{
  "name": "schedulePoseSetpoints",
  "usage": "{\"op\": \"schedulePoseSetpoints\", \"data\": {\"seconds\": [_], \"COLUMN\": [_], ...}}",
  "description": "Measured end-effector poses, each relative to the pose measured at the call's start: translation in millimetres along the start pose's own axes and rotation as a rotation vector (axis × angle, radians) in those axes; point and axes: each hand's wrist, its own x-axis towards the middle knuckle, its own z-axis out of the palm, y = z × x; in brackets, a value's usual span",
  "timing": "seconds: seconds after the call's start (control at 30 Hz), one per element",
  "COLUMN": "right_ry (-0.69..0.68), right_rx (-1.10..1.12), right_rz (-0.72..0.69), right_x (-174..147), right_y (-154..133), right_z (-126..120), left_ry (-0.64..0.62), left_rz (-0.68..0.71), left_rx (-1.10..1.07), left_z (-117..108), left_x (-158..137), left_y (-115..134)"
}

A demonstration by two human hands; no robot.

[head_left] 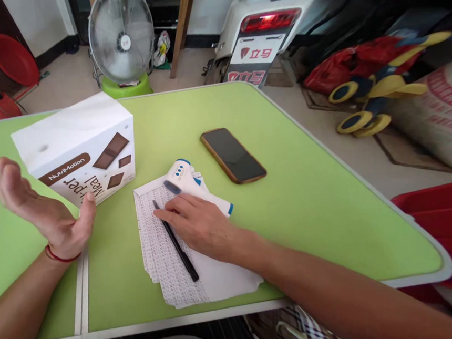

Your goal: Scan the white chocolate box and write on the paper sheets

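Note:
My left hand [51, 211] is raised with its palm up, thumb and fingers apart, holding nothing. It is just in front of a white box [75, 124] with "NutriMotion" and brown squares printed on it. My right hand [199, 224] rests over a stack of papers [224, 283] covered in small writing, fingers stretched to the left. Its fingertips reach the upper part of a black pen [180, 250], which lies slanted on the papers. Beyond the knuckles, a white and blue handheld infrared thermometer [181, 176] lies on the stack, partly covered by the hand.
A phone [233, 155] in a brown case lies on the green table [312, 209] right of the papers. Beyond the table are a fan [121, 39], a white scooter's rear [268, 23] and a blue-yellow wheeled toy [377, 93]. Red plastic [447, 218] stands at the right.

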Motion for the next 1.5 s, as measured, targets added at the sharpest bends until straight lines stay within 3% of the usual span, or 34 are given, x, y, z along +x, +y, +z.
{"op": "schedulePoseSetpoints", "data": {"seconds": [0.13,0.23,0.33,0.43,0.53,0.63,0.7,0.83,1.03,1.23,1.5], "right_ry": [0.109,0.136,0.073,-0.095,-0.222,-0.227,-0.205,-0.106,0.148,0.061,0.088], "right_rx": [-0.046,-0.14,-0.256,-0.32,-0.326,-0.311,-0.275,-0.091,0.391,0.943,1.156], "right_rz": [0.048,0.149,0.335,0.516,0.599,0.63,0.653,0.67,0.52,0.488,0.406], "right_x": [3,4,3,1,1,2,4,8,7,4,-1], "right_y": [3,10,18,23,22,22,21,17,2,-11,-15], "right_z": [-5,-8,-10,-9,-8,-8,-9,-11,-13,-11,-12], "left_ry": [-0.24,-0.295,-0.401,-0.406,-0.382,-0.41,-0.374,-0.254,-0.209,-0.246,-0.276], "left_rz": [-0.3,-0.334,-0.311,-0.365,-0.41,-0.431,-0.53,-0.721,-0.808,-0.841,-0.983], "left_rx": [-0.064,-0.097,-0.09,-0.179,-0.25,-0.256,-0.334,-0.522,-0.607,-0.617,-0.689], "left_z": [-1,3,7,9,8,9,10,12,13,11,7], "left_x": [2,1,-2,-4,-6,-9,-10,-10,-6,-8,-12], "left_y": [7,10,8,5,3,0,-2,-2,3,6,19]}}
